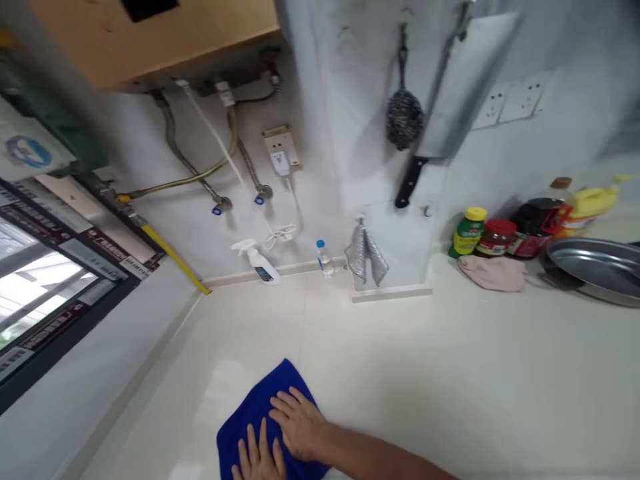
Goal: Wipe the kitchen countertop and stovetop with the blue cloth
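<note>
A blue cloth (240, 427) lies spread on the white countertop (390, 373), near the lower edge of the view. My left hand (260, 457) rests flat on it with the fingers spread, its wrist cut off by the frame. Just to the right and a little farther away, my right hand (299, 423) also presses flat on the cloth, fingers stretched out. Neither hand is closed around anything. Part of the cloth is hidden beneath both hands.
Along the back wall stand a white spray bottle (257, 262) and a small clear bottle (325, 260). A cleaver (457, 100), a scrubber (405, 119) and a silvery cloth (367, 253) hang on the wall. Condiment bottles (470, 232), a pink cloth (493, 272) and a metal pan (600, 267) sit at right.
</note>
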`<state>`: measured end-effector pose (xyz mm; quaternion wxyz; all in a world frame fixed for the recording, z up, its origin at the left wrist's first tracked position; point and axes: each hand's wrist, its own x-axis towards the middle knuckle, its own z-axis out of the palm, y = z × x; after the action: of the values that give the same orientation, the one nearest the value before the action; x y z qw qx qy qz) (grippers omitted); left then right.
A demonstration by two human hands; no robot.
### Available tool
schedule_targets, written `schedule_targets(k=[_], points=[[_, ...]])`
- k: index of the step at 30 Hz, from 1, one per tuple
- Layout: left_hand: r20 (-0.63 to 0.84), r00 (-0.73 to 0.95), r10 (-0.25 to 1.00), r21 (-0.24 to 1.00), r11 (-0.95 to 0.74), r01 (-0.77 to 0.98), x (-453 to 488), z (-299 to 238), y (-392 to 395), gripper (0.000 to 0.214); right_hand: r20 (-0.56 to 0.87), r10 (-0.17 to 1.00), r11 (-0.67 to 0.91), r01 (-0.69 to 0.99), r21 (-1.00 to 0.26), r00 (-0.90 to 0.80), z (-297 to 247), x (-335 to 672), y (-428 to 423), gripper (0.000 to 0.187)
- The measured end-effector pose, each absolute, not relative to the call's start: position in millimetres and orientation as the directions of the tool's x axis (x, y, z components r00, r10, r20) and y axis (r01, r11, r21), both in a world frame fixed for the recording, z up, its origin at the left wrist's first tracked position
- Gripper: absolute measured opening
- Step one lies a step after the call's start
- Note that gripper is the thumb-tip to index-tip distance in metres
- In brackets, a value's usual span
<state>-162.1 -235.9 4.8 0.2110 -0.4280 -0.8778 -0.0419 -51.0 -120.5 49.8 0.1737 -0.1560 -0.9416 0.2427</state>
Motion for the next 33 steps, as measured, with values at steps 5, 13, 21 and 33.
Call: schedule_targets(k=[5, 13, 21, 33], points=[[0.343, -0.478, 0.809, -0.105, 0.539, 0.836, -92.3, 20.3, -235.6, 0.050, 0.256, 0.396, 0.823, 0.217, -0.525, -0.882, 45.8, 25.5, -120.1, 0.052], [0.373, -0.333, 0.866, -0.103, 0.395, 0.913, 23.2, 16.0, -199.8, 0.050, 0.271, 0.475, 0.810, 0.296, -0.505, -0.837, 38.5, 151.8, -93.2, 0.052], [0.317, -0.037, 0.948, -0.059, 0.059, 0.997, 131.2, 19.9, -130.7, 0.051, 0.269, 0.686, 0.690, 0.487, -0.535, -0.676, 31.0, 292.7, -61.9, 0.052], [0.223, 0.373, 0.901, 0.142, -0.409, 0.902, 276.5, 20.5, -56.8, 0.060, 0.357, 0.886, 0.422, 0.837, -0.350, -0.297, 4.3, 453.2, -68.2, 0.055]])
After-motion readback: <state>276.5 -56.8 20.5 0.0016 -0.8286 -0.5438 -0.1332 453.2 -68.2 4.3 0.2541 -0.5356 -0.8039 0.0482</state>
